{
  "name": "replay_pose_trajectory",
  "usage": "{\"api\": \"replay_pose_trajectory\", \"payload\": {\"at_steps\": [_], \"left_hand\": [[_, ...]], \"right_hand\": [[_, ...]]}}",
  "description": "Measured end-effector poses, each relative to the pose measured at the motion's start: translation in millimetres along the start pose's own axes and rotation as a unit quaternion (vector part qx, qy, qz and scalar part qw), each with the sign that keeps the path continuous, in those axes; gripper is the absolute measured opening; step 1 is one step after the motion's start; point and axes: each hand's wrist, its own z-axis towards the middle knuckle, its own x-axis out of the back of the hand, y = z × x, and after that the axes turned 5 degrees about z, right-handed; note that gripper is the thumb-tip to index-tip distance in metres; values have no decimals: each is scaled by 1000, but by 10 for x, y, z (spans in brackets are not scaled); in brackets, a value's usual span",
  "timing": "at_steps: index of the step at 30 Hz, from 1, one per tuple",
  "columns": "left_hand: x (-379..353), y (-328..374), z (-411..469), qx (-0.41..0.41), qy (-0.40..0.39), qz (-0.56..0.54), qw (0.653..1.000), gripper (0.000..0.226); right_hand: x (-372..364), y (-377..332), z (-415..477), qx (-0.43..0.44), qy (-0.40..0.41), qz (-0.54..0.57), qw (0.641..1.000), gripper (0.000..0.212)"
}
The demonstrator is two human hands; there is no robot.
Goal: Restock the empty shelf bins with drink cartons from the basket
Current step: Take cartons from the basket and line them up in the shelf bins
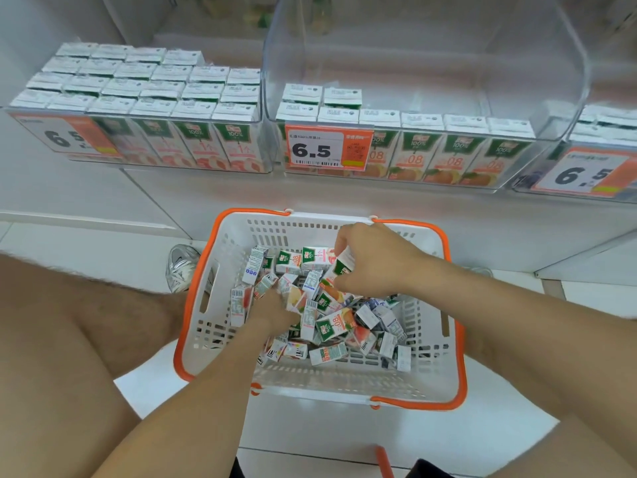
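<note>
A white basket with an orange rim (pixel 220 236) sits on the floor below the shelf, holding several small drink cartons (pixel 331 329) in a loose heap. My right hand (pixel 375 260) is inside the basket at the far side, closed on a green-and-white carton (pixel 344 265). My left hand (pixel 272 310) is pushed into the heap at the left, fingers buried among cartons and closed on a peach-coloured carton (pixel 294 298). Above, the middle clear shelf bin (pixel 537 81) holds a front row of orange cartons (pixel 413 153) and a few behind on the left; its back right is bare.
The left shelf bin (pixel 138 98) is packed with peach cartons. A third bin (pixel 599 146) shows at the right edge. Price tags reading 6.5 (pixel 325 150) hang on the bin fronts. My bare knee (pixel 69 322) and a silver shoe (pixel 181 267) are left of the basket.
</note>
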Motion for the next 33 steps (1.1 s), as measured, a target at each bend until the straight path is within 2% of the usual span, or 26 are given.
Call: {"api": "replay_pose_trajectory", "payload": {"at_steps": [6, 10, 11, 14, 17, 19, 22, 25, 29, 33], "left_hand": [[411, 264, -380, -122, 90, 21, 988, 43], [863, 708, -824, -219, 84, -18, 972, 39], [956, 819, -962, -244, 85, -32, 966, 37], [1163, 1096, -1294, -296, 98, -86, 946, 35], [1388, 1360, -1565, -339, 104, -114, 928, 49], [1556, 1524, -1704, -357, 111, -118, 920, 50], [1814, 1745, -1887, -380, 146, -118, 906, 43], [2094, 1955, -2009, -399, 199, -137, 885, 40], [2428, 2280, -2019, -400, 273, -134, 864, 39], [2615, 2468, -1859, -384, 310, -156, 856, 39]], "right_hand": [[247, -44, -97, 12, 55, -101, 993, 41], [558, -117, -317, 28, 119, -202, 972, 26], [643, -134, -384, 27, 132, -215, 967, 28], [921, -169, -574, 32, 164, -172, 971, 25], [1227, -178, -777, 45, 183, -86, 978, 32], [1393, -146, -875, 51, 215, -43, 974, 34], [1580, -30, -856, 54, 300, 4, 952, 44], [1782, 41, -721, 70, 364, 8, 929, 40], [2004, 22, -412, 79, 350, -37, 933, 38], [1975, -58, -2, 48, 273, -170, 946, 24]]}}
